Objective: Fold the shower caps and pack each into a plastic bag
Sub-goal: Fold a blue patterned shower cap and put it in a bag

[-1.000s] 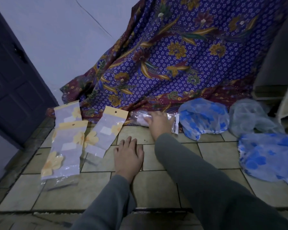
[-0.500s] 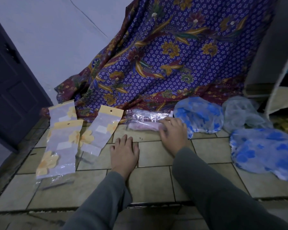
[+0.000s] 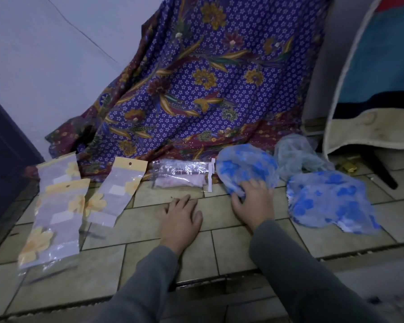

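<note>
On the tiled floor (image 3: 231,248), the left hand (image 3: 181,221) lies flat near the centre, palm down, fingers straight and close together, holding nothing. At its 2 o'clock, the right hand (image 3: 252,203) reaches into the near edge of a blue-flowered shower cap (image 3: 245,169), its fingers curled into the crumpled plastic and gripping it; the fingertips are partly veiled by the film. A filled plastic bag (image 3: 182,174) with a pink folded cap inside lies at 12 o'clock from the left hand, just beside the gripped cap's left edge. At 3 o'clock from the right hand lies a second blue-flowered cap (image 3: 331,201), spread loose, and at 1 o'clock sits a pale clear cap (image 3: 296,155), bunched up. Three empty yellow-flowered bags (image 3: 56,210) lie at 9 o'clock from the left hand, overlapping one another. A purple patterned cloth (image 3: 208,89) drapes down behind everything at 12 o'clock.
</note>
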{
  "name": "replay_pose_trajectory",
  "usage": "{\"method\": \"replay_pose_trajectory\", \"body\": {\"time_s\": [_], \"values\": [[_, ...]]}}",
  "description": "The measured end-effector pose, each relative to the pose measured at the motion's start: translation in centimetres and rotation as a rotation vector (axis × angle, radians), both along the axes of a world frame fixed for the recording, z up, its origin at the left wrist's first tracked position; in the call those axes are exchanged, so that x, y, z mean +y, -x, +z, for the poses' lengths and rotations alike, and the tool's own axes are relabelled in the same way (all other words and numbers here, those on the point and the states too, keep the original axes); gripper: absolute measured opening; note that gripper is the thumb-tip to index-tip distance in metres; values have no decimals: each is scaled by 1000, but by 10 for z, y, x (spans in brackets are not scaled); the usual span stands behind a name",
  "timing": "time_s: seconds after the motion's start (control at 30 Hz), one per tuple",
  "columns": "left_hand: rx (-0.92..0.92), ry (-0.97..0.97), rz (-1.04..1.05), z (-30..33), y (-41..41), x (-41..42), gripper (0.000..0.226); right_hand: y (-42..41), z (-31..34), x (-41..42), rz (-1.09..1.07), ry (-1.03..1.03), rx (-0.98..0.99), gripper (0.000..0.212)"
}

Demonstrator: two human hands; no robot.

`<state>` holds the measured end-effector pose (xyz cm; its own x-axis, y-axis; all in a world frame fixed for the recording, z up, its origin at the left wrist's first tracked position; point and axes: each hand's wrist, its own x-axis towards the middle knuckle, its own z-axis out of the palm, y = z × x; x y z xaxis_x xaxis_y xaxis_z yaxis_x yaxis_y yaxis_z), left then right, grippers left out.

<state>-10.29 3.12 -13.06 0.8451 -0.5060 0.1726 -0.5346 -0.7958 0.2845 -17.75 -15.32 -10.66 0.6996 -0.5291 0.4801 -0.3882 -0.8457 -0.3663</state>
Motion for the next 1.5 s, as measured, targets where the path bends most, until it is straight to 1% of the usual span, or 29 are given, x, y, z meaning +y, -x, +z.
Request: {"method": "replay_pose_trajectory", "body": {"time_s": [0.07, 0.13, 0.23, 0.3, 0.33, 0.37, 0.43, 0.47, 0.53, 0.57, 0.6, 0.67, 0.7, 0.73, 0.8, 0.83, 0.9, 0.93, 0.97, 1.03, 1.07, 1.13, 1.2, 1.23, 1.3, 1.37, 1.4, 1.43, 1.5], "values": [[7, -2, -3, 0, -1, -1, 45, 6, 6, 6, 42, 43, -214, 14], [7, -1, -2, 1, -2, -3, 48, 9, 18, 11, 90, 43, -345, 18], [1, 11, 1, 2, -2, 0, 44, 9, 46, 21, 120, 33, -399, 22], [45, 54, -10, 2, -5, 0, 45, 9, 63, 28, 125, 1, -413, 28], [106, 143, -36, 7, -6, 0, 49, 10, 70, 32, 135, -42, -421, 31], [197, 319, -82, 11, -7, -1, 52, 11, 78, 34, 150, -110, -421, 32], [382, 716, -160, 29, -3, -2, 49, 11, 91, 39, 184, -280, -409, 28], [447, 837, -187, 41, 1, -2, 49, 10, 96, 39, 192, -365, -411, 25], [523, 977, -164, 64, 7, -3, 61, 6, 106, 39, 193, -531, -420, 23], [551, 1044, -136, 72, 7, -3, 60, 4, 108, 38, 196, -612, -411, 22], [582, 1118, -135, 77, 5, -3, 53, 1, 109, 36, 198, -681, -388, 23], [667, 1205, -156, 82, 0, -2, 27, -4, 104, 33, 200, -780, -336, 28], [665, 1181, -132, 80, -5, -1, 16, -5, 99, 32, 189, -819, -318, 31], [624, 1101, -82, 77, -10, 2, 9, -6, 93, 31, 166, -849, -302, 32], [540, 936, 26, 66, -20, 10, 3, -4, 82, 28, 79, -849, -219, 31], [505, 896, 88, 61, -24, 14, 5, -3, 75, 26, 38, -806, -128, 34], [450, 890, 172, 61, -27, 21, 7, -1, 65, 23, 37, -671, 110, 59], [417, 863, 168, 65, -26, 24, 9, -2, 63, 23, 91, -585, 179, 71], [363, 810, 132, 69, -26, 25, 8, -4, 64, 25, 188, -490, 183, 75], [247, 680, 21, 78, -27, 27, 6, -8, 74, 32, 453, -378, 67, 68], [207, 620, -34, 85, -27, 28, 5, -12, 80, 37, 562, -390, 13, 63], [175, 523, -126, 97, -28, 29, 4, -21, 88, 43, 657, -433, -8, 60], [150, 460, -168, 105, -28, 29, 4, -30, 85, 41, 653, -443, 112, 60], [127, 451, -166, 106, -28, 29, 4, -33, 81, 39, 652, -485, 188, 55], [81, 458, -116, 103, -29, 30, 8, -35, 69, 36, 646, -591, 267, 35], [40, 445, -13, 96, -31, 33, 15, -33, 59, 34, 558, -659, 204, 11], [8, 438, 40, 93, -31, 36, 17, -31, 56, 32, 468, -669, 142, 9], [-26, 442, 87, 88, -32, 38, 19, -29, 53, 29, 366, -658, 91, 13], [-45, 494, 159, 78, -33, 43, 23, -26, 47, 23, 224, -599, 106, 21]]}}
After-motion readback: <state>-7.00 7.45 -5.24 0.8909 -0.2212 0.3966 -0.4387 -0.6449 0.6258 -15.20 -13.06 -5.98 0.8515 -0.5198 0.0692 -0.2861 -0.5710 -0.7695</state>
